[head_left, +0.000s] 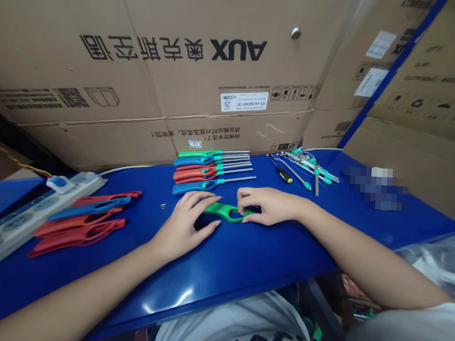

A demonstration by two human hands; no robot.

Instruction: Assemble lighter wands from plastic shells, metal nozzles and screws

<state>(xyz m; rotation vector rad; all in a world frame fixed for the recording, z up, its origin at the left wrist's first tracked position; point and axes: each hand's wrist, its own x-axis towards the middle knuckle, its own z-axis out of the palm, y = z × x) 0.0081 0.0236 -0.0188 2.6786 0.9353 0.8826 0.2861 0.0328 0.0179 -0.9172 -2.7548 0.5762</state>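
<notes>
A green lighter handle [225, 211] with a trigger loop lies on the blue table in front of me. My right hand [269, 206] pinches the loop end, fingers curled at the opening. My left hand [190, 219] is at the opposite end, its thumb and fingers apart around it; its fingertips partly cover the handle, and whether they press on it is unclear. Just beyond, several assembled lighters [196, 175] in green, blue and orange lie in a row, their metal tubes pointing right.
Red, orange and blue handles [83, 219] lie at left beside a white power strip [38, 214]. Tiny screws [163, 206] sit near my left hand. A yellow-black screwdriver [284, 173] and loose metal tubes [315, 170] lie at back right. Cardboard [159, 85] walls the table's back.
</notes>
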